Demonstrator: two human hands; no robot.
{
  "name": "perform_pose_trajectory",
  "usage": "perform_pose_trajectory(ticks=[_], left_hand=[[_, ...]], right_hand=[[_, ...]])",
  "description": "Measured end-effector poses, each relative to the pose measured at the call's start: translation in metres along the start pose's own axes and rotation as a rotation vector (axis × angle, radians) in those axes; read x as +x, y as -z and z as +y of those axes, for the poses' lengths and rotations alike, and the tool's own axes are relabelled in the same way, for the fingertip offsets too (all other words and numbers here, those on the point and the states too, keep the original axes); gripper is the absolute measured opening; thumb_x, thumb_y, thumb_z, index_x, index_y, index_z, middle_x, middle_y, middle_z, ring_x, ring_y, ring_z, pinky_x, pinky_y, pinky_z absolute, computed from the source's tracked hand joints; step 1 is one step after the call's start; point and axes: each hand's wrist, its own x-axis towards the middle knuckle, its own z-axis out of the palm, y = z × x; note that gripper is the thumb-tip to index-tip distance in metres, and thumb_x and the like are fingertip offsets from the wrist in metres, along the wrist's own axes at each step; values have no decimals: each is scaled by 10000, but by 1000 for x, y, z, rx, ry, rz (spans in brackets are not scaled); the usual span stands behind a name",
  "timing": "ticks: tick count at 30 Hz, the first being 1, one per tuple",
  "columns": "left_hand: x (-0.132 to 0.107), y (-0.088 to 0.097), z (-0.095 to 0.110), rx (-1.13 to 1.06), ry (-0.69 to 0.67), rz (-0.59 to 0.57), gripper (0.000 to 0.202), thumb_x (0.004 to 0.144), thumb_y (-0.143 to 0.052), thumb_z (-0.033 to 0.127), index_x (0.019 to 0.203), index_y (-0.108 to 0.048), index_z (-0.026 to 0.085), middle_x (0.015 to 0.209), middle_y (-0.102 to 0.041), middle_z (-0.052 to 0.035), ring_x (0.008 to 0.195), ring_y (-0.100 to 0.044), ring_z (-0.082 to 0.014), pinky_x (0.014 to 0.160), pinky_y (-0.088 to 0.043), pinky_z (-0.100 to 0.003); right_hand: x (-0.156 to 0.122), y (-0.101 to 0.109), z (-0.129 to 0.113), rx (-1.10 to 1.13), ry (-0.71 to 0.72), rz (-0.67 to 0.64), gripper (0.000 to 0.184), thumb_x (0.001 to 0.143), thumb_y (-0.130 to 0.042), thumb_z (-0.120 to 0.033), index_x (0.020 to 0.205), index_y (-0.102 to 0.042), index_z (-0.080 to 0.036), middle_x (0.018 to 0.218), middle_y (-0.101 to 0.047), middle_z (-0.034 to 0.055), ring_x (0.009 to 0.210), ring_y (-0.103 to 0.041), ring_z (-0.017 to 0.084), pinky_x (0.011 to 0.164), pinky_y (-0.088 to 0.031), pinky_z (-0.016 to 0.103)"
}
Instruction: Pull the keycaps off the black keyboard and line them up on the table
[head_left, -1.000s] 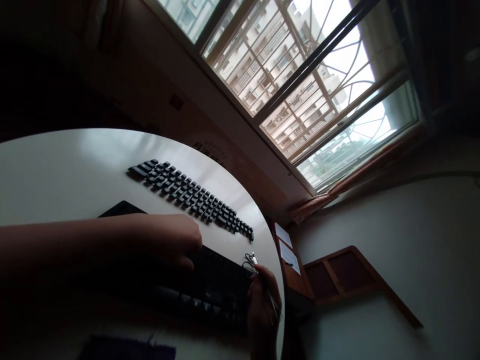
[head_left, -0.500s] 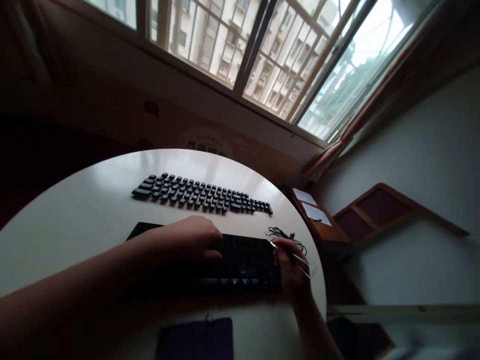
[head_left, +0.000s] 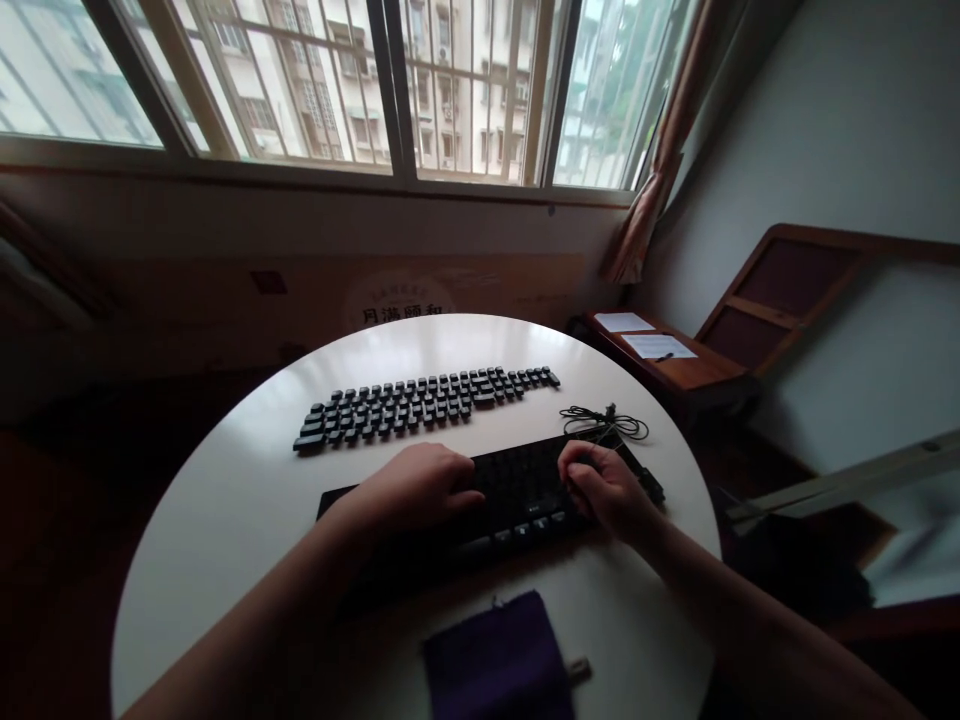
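My left hand (head_left: pixel 424 482) and right hand (head_left: pixel 602 485) curl over one keyboard (head_left: pixel 516 482) toward the right edge of the table (head_left: pixel 210 520); whether pinching anything, I cannot tell. One purple cloth (head_left: pixel 499 660) lies toward the near edge.

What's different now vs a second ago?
Camera view has levelled out. Right hand has shifted inward over the black keyboard, whose right end now shows past it; the slim metal tool it held is hard to make out. Unchanged: left hand over the keyboard, loose keycaps in rows, coiled cable.
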Motion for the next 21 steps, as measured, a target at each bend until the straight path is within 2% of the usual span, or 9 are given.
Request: perform_pose_trajectory(ticks=[8,15,21], left_hand=[[0,1,0,-5,5,-14,280,875,-606,453,760,-651,202,770,-696,-30,680,-609,-178,592,-372,-271],[0,-3,-3,-4,-16,9,285,877,-607,463,772,-654,202,778,-696,-36,678,-607,-183,583,-377,-277],[-1,-3,-3,4,-15,7,287,871,-607,468,772,-656,203,788,-704,-39,704,-622,-192,595,-389,-275]], right_hand=[[3,-4,8,-116,3,-10,74,769,-498,-240,712,-507,-194,442,-381,-92,371,-327,64,365,-216,165],[8,-5,16,-243,96,14,108,797,-487,-225,704,-525,-188,484,-374,-75,403,-341,73,391,-234,185],[6,-5,14,-318,126,-56,133,820,-450,-214,702,-508,-194,484,-364,-77,415,-325,81,424,-244,201]])
